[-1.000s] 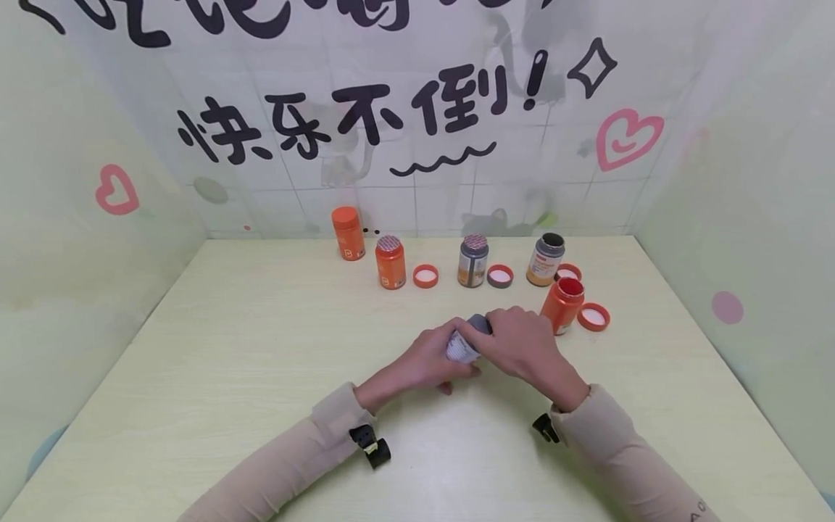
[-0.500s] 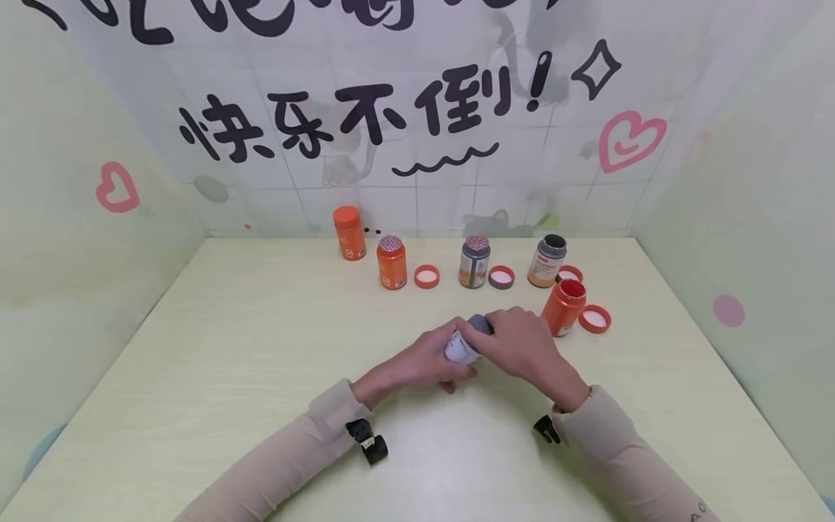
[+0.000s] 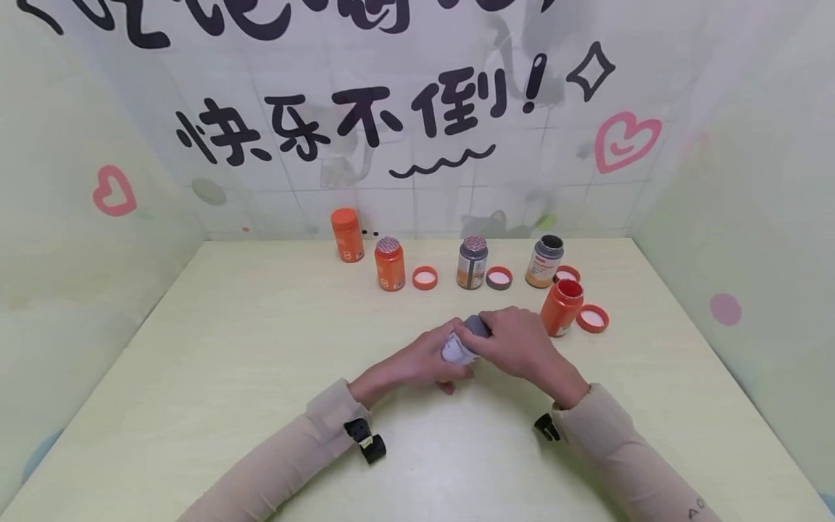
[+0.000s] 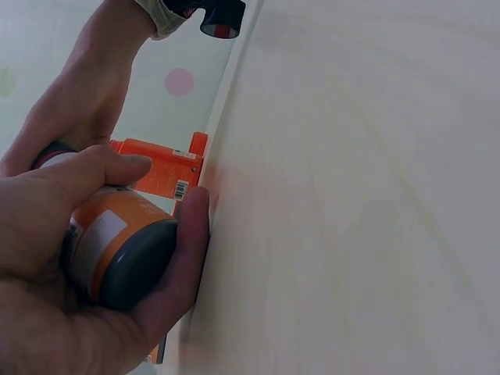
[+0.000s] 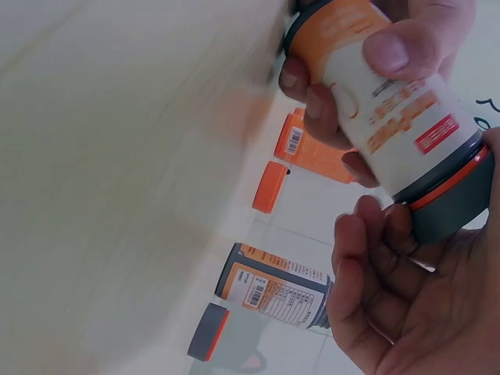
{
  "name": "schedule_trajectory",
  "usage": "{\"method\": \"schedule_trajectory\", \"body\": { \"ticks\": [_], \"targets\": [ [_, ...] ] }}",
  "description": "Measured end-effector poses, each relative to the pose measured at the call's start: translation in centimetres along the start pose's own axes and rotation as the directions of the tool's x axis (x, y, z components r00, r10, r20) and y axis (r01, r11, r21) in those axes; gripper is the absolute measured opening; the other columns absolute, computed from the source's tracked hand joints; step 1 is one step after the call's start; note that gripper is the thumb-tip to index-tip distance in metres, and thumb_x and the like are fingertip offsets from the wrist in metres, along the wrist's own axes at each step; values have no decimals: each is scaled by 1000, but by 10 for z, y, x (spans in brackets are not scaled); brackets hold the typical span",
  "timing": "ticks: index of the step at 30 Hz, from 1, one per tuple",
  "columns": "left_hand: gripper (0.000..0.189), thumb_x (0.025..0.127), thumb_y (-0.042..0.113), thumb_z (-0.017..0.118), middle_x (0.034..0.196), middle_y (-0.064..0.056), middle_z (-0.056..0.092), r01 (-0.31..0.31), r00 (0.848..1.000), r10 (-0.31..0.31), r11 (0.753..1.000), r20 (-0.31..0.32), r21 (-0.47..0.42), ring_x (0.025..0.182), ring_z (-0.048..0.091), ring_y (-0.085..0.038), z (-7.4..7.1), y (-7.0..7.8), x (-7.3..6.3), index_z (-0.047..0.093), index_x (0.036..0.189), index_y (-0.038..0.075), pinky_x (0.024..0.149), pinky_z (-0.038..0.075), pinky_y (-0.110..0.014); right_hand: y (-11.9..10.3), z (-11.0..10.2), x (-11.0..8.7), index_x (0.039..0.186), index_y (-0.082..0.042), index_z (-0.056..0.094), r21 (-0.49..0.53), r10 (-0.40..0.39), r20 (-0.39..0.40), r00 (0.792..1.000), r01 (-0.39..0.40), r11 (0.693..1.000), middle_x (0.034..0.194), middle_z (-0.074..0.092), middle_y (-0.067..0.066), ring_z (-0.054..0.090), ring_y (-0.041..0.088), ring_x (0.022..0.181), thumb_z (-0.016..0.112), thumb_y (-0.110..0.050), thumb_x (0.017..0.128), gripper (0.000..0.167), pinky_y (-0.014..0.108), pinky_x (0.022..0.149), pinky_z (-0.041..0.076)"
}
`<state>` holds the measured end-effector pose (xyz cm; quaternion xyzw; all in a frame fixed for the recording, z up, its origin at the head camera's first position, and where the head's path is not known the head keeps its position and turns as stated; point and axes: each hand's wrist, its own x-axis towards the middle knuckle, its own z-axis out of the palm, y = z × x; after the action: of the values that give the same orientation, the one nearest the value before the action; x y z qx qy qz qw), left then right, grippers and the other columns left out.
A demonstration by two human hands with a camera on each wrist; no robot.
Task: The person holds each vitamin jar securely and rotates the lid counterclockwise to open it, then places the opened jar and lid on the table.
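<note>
My left hand (image 3: 422, 357) grips the body of a tilted supplement bottle (image 5: 383, 98), white and orange with a dark grey base, above the table. Its thumb lies across the label in the right wrist view. At the bottle's upper end is a dark grey cap (image 5: 457, 205) with an orange ring at the rim. My right hand (image 3: 522, 341) holds that cap, thumb on the near side in the head view; some of its fingers are hidden there. A narrow dark neck shows between cap and label in the right wrist view.
Near my right hand stands an open orange bottle (image 3: 562, 308), its lid (image 3: 592, 318) beside it. Behind are an open grey bottle (image 3: 545, 262), foil-sealed grey (image 3: 472, 264) and orange (image 3: 390, 265) bottles with lids alongside, and a capped orange bottle (image 3: 348, 235) by the back wall.
The bottle and left hand have shifted slightly left. A little more of the grey cap shows between the hands; both hands remain on the bottle and cap.
</note>
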<state>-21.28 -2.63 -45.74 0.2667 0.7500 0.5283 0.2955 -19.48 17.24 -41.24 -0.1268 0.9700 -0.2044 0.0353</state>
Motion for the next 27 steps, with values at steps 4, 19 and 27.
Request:
{"method": "schedule_trajectory", "body": {
  "ticks": [4, 19, 27],
  "targets": [
    [54, 92, 7, 74, 120, -10, 57, 4, 1000, -4, 1000, 2, 1, 99, 63, -23, -1, -1, -1, 46, 137, 19, 67, 64, -36, 2, 0, 1, 83, -17, 65, -4, -44, 24, 999, 44, 999, 66, 54, -1, 50, 17, 62, 55, -63, 96, 48, 28, 56, 35],
    [51, 92, 6, 72, 118, -11, 57, -21, 1000, 21, 999, 8, 27, 95, 63, -22, -1, 0, -1, 47, 134, 18, 65, 63, -35, 1, -8, -3, 79, -17, 61, -58, 27, 34, 999, -25, 998, 63, 51, 1, 50, 18, 60, 50, -79, 91, 64, 29, 54, 32],
    [51, 91, 6, 73, 115, -12, 58, -16, 1000, 16, 999, 1, 36, 91, 65, -21, -1, 2, -2, 46, 133, 16, 63, 63, -35, 2, -14, -2, 92, -15, 66, 3, -6, 119, 993, 6, 1000, 71, 58, 1, 54, 18, 66, 56, -69, 94, 54, 29, 57, 39]
  ]
}}
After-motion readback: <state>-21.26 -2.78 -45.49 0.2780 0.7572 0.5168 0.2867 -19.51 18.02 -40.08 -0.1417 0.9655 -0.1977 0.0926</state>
